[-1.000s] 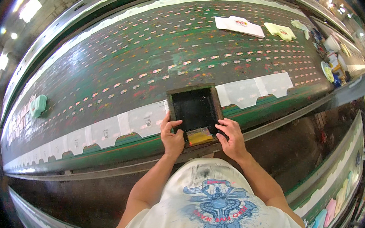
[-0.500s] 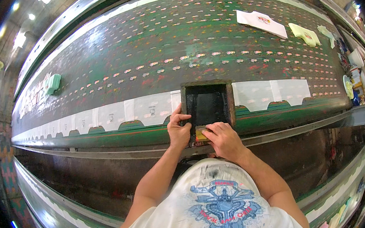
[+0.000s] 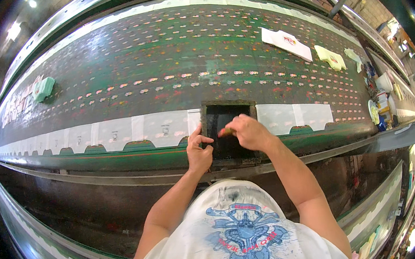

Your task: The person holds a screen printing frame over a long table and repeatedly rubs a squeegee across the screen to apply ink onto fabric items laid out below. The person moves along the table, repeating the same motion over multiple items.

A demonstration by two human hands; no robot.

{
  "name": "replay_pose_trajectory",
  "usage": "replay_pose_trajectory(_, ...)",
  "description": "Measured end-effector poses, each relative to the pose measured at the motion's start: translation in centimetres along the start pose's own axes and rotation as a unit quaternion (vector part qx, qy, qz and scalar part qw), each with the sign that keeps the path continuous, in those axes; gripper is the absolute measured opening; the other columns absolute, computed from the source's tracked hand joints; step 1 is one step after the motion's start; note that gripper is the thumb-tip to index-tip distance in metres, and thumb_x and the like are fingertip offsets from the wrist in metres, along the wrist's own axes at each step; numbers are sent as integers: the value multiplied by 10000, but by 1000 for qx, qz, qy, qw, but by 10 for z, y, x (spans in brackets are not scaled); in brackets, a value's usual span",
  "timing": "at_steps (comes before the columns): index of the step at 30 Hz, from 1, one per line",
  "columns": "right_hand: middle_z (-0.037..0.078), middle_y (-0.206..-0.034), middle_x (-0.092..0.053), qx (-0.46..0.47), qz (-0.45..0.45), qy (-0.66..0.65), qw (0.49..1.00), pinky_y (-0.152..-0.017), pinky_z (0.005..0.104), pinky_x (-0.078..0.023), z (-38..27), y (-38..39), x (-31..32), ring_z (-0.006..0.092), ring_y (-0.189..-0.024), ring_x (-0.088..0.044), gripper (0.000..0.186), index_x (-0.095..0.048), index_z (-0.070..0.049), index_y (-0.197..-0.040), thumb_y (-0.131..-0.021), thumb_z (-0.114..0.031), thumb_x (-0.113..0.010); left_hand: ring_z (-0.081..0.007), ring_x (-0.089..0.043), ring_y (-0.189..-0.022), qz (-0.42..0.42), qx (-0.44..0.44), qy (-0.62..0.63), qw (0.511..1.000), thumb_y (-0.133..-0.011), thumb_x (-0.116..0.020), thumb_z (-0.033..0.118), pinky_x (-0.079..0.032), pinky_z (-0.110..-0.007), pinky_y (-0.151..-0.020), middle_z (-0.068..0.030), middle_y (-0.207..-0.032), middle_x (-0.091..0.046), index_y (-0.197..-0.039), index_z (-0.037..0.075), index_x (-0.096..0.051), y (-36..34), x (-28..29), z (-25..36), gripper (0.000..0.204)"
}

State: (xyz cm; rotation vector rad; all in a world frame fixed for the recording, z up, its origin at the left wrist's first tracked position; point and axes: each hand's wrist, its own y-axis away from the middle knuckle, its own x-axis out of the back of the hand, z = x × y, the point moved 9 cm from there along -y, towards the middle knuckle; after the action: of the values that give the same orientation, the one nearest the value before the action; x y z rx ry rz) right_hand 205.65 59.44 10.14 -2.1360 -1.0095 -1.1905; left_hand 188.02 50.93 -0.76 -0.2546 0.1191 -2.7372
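A dark rectangular screen-printing frame (image 3: 253, 107) lies over the row of white fabric pieces at the table's near edge, with black ink or mesh inside it. My left hand (image 3: 199, 150) grips the frame's left side, with its thumb and a finger over the edge. Inside the frame, my right hand (image 3: 248, 133) is closed round a small squeegee (image 3: 225, 132), whose reddish-yellow edge shows beside the fingers. Most of the squeegee is hidden by that hand. White fabric pieces (image 3: 278, 120) lie flat on both sides of the frame; some on the left carry a small dark print.
The long green table (image 3: 175, 100) is covered with rows of small coloured ink marks. A white printed garment piece (image 3: 286, 43) and a yellow one (image 3: 330, 57) lie at the right. Green folded cloth (image 3: 44, 89) sits at the far left. A metal rail (image 3: 93, 174) runs along the near edge.
My right hand has moved the squeegee away from me, from the frame's near edge to its middle. My left hand keeps hold of the frame's left side. The view has shifted slightly.
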Motion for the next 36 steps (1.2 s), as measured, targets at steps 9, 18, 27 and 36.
replay_pose_trajectory(9, 165, -1108, -769, -35, 146, 44, 988, -989, 515, -563, 27, -27, 4, 412, -1077, -700, 396, -795, -53, -1266, -926, 58, -625, -439, -538, -1531, -11, -36, -18, 999, -768, -717, -124, -400, -505, -1268, -300, -1673, -573, -831, 72, -737, 0, 2, 15, 207)
replay_pose_trajectory(18, 123, -1173, -766, -23, 120, 67, 990, -983, 489, -577, -49, 35, -17, 375, -1095, -697, 432, -799, -60, -1308, -925, 32, -621, -446, -554, -1485, 0, -66, -32, 997, -756, -706, -127, -432, -522, -1212, -296, -1655, -582, -817, 73, -717, 3, 1, 15, 209)
replay_pose_trajectory(27, 131, -1299, -719, -53, 87, 7, 995, -1058, 493, -559, -77, 70, -30, 372, -1205, -665, 494, -787, -43, -1341, -849, 2, -784, -444, -568, -1482, -3, -67, -49, 997, -766, -719, -117, -444, -506, -1227, -286, -1657, -587, -839, 69, -744, 2, 1, 14, 201)
replay_pose_trajectory(36, 131, -1330, -721, -8, 138, 27, 990, -1089, 471, -543, -57, 106, -28, 351, -1252, -663, 430, -788, -51, -1355, -934, -45, -699, -419, -538, -1566, 5, -115, -42, 992, -776, -694, -148, -402, -483, -1287, -297, -1673, -578, -838, 44, -694, 8, -15, 46, 201)
